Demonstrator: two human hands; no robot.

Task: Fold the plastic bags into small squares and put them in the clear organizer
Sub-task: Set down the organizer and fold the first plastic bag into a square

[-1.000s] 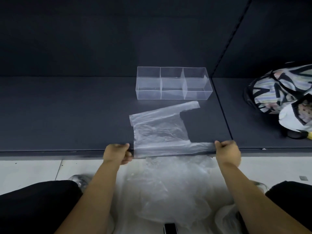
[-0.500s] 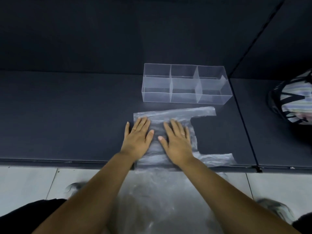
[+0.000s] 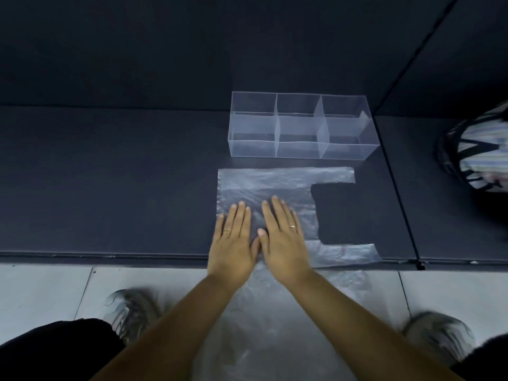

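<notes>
Plastic bag (image 3: 275,182) lies flat beneath left hand (image 3: 233,243) and right hand (image 3: 286,243), fingers (image 3: 242,215) straight, apparently pressing it.

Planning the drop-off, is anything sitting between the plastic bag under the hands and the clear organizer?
Nothing visible: only a bare strip of dark mat separates the plastic bag from the clear organizer beyond it.

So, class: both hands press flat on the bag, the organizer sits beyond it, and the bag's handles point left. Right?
Not quite: the head view shows the handles pointing right, not left. The left hand and right hand do press flat on the bag, with the organizer beyond it.
</notes>
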